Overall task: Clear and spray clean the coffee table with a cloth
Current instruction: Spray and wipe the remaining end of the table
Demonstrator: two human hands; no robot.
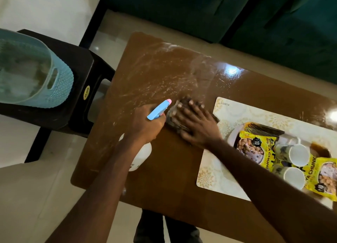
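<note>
The brown coffee table (156, 74) is wet and streaked with spray droplets across its left half. My left hand (145, 124) grips a spray bottle (158, 109) with a blue trigger head, pink nozzle tip and white body below my wrist. My right hand (197, 124) presses flat, fingers spread, on a dark cloth (173, 115) on the table's middle; the cloth is blurred and mostly hidden under the hand. Both hands sit close together, just left of a cream placemat (237, 113).
On the placemat are two white mugs (295, 155), yellow snack packets (255, 144) and a bowl. A light-blue basket (36, 69) rests on a dark stool (80, 74) to the left. A dark green sofa (237, 14) lies beyond the table.
</note>
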